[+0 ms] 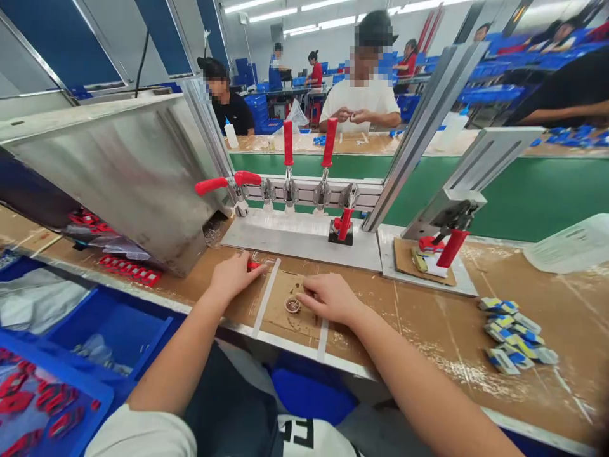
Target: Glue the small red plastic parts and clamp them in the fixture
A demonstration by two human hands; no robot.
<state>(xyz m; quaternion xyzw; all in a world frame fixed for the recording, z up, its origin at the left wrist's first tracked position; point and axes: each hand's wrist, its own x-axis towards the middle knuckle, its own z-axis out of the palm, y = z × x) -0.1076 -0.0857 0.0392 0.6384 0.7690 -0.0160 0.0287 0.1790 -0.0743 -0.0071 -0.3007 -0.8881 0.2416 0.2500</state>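
Cardboard-topped bench [428,317], left hand [233,274] fingers together pinching red part [254,264], right hand [330,297] curled flat, fingertips just beside small ring [292,306], clamp row [304,190] behind.

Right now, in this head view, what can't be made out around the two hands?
- Left hand: covers most of a small red part; its shape and the grip are hidden.
- Right hand: fingertips hide what they touch beside the small ring.
- Ring: too small to identify.
- Blue bin of red parts: cut off by the left edge.
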